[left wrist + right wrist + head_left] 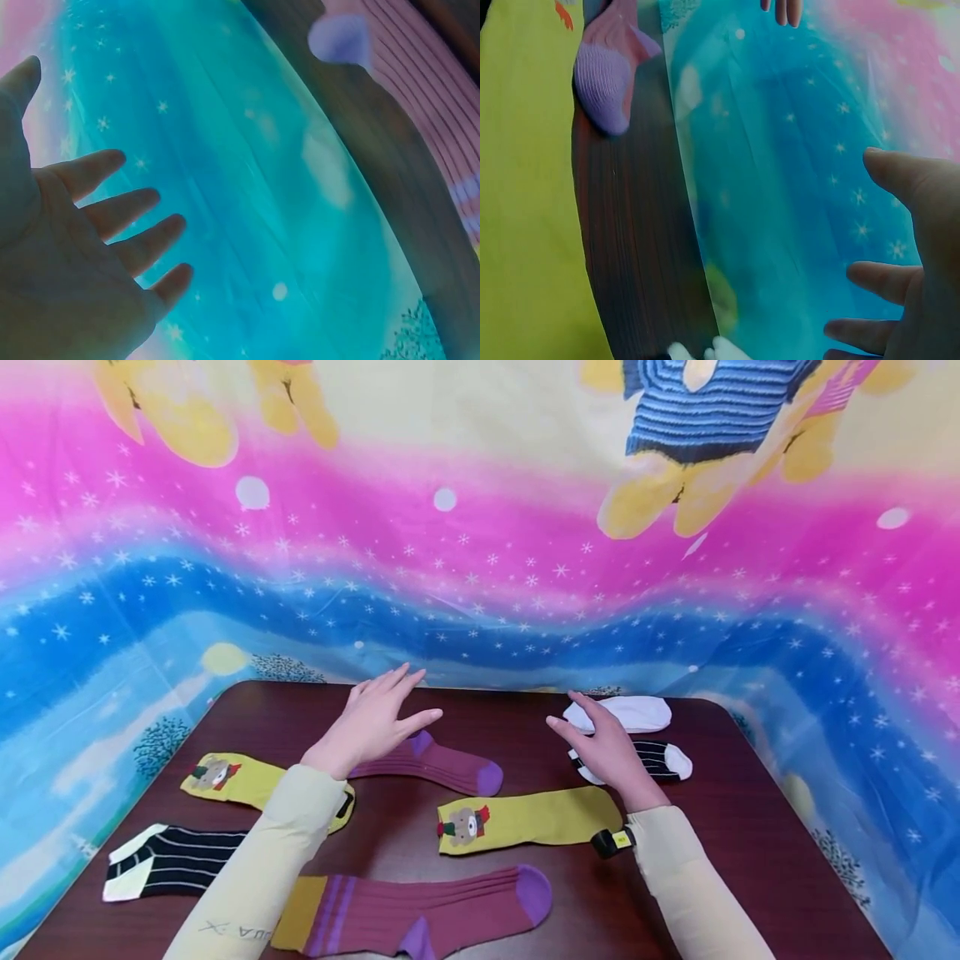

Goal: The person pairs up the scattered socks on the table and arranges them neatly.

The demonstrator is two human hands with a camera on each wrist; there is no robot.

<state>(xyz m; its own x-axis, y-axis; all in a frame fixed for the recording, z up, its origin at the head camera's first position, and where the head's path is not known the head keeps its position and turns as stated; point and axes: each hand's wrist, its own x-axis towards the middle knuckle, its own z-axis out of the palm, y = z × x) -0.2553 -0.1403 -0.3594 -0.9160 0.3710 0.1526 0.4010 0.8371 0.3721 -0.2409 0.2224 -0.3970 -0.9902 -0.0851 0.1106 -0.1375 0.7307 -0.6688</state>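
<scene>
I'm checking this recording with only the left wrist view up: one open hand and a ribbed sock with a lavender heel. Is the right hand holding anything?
Observer: No, the right hand holds nothing; its thumb and fingers are apart.
Reviewer: Does my ribbed sock have a lookalike on the table?
Observer: Yes, in the head view a second ribbed maroon sock, with purple heel and toe, lies toward the near side.
Reviewer: Which sock does the right hand partly block from view?
Observer: Among others, a black sock with white stripes; its white-tipped end shows to the right of that hand in the head view.
</scene>
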